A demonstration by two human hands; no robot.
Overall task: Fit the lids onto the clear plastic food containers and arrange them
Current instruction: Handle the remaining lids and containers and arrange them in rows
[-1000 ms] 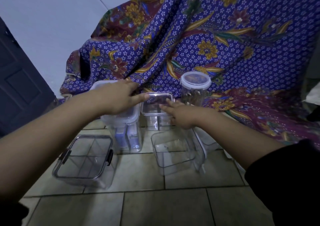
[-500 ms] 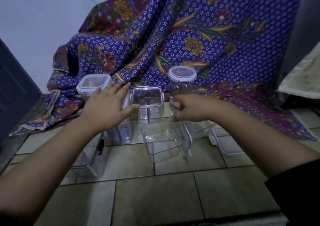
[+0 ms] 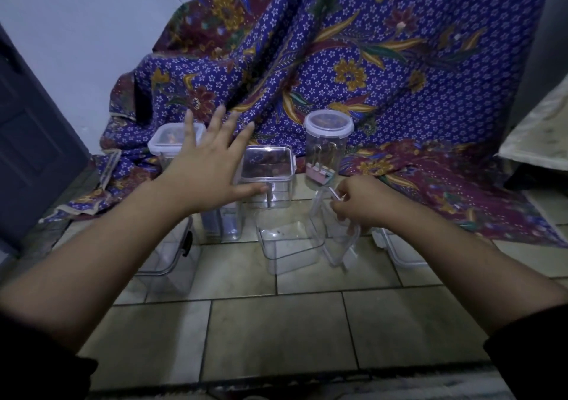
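Observation:
Several clear plastic containers stand on the tiled floor. My left hand (image 3: 212, 166) hovers with fingers spread, its thumb touching the lidded square container (image 3: 269, 175). Behind it a lidded box (image 3: 167, 141) shows partly. A tall round jar (image 3: 327, 141) with a white-rimmed lid holds binder clips. My right hand (image 3: 358, 204) grips a clear rectangular lid (image 3: 339, 246) standing on edge beside an open square container (image 3: 287, 246). Another tall container (image 3: 227, 224) is half hidden under my left wrist.
A latch-lid container (image 3: 172, 255) sits under my left forearm. Another shallow clear container (image 3: 399, 250) lies right of my right hand. Patterned purple cloth (image 3: 399, 77) drapes behind. A dark door (image 3: 27, 141) is at left, a pale object (image 3: 541, 135) at right.
My left hand lifted off the tall container and spread its fingers. My right hand moved down from the round jar and took hold of the clear lid.

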